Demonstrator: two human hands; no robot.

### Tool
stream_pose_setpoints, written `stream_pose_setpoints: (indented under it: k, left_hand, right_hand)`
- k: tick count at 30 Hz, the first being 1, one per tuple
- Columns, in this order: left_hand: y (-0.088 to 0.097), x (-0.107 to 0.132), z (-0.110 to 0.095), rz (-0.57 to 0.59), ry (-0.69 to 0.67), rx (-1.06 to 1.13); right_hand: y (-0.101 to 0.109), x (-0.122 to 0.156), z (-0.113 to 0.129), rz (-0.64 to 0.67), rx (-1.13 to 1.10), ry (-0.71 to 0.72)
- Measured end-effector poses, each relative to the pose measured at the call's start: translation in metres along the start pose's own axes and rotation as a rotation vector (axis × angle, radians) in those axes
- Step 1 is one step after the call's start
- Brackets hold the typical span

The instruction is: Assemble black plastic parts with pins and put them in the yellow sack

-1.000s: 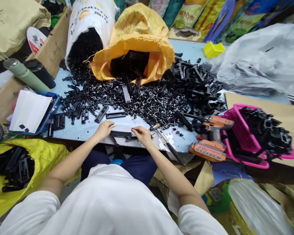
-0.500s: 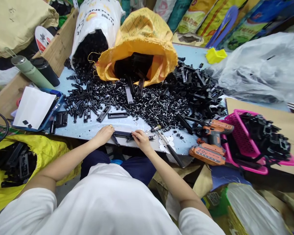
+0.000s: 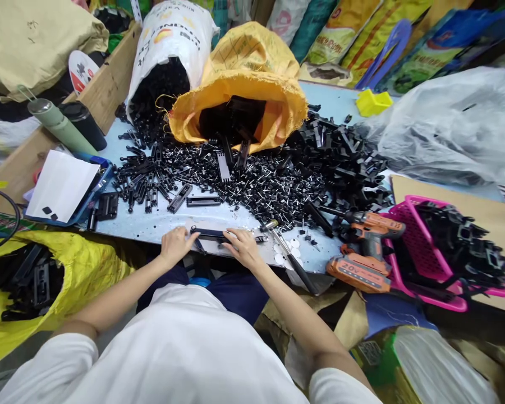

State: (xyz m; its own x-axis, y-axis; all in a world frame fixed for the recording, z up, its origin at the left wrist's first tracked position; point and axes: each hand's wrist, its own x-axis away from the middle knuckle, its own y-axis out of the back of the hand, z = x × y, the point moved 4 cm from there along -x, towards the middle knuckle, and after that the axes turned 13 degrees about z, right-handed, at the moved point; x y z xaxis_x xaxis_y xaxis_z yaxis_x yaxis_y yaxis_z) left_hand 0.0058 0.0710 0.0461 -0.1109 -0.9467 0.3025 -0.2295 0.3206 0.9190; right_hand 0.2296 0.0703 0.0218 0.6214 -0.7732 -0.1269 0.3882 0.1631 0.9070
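A long narrow black plastic part (image 3: 211,232) lies at the front edge of the table, between my two hands. My left hand (image 3: 175,246) is at its left end, with the fingers apart and the thumb stretched toward it. The fingers of my right hand (image 3: 243,248) are bent over its right end and grip it. A small black strip (image 3: 200,247) angles down beneath the left end. Right of my right hand, a hammer (image 3: 292,259) lies aslant among white discs (image 3: 295,244).
Behind my hands spreads a heap of small black pieces and metal pins (image 3: 273,193), below an orange sack (image 3: 239,81). An orange cordless drill (image 3: 368,252) and a pink basket (image 3: 431,241) of black parts stand at right. A yellow sack (image 3: 88,264) is at lower left.
My left hand has loosened from the black part and moved slightly left and down, its fingers spreading. My right hand has flattened over the right end. The view has shifted slightly.
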Motion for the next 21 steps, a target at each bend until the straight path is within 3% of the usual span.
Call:
stream_pose_setpoints:
  k: [4, 8, 17, 19, 21]
  left_hand:
    - [-0.027, 0.012, -0.021, 0.236, 0.103, -0.013]
    - [-0.035, 0.005, -0.038, 0.254, 0.118, 0.045]
    - [-0.039, 0.009, -0.027, 0.188, 0.011, -0.001]
    - [-0.035, 0.009, -0.028, 0.147, -0.101, -0.033]
    - [-0.029, 0.005, -0.034, 0.066, -0.331, -0.091]
  right_hand:
    - [-0.016, -0.049, 0.036, 0.112, -0.073, 0.179]
    - [-0.029, -0.072, 0.044, 0.158, -0.174, 0.2]
    - [-0.031, -0.064, 0.053, 0.16, -0.11, 0.025]
    - [-0.019, -0.054, 0.05, 0.127, -0.097, 0.072]
    - [-0.003, -0.033, 0.035, 0.049, -0.023, 0.056]
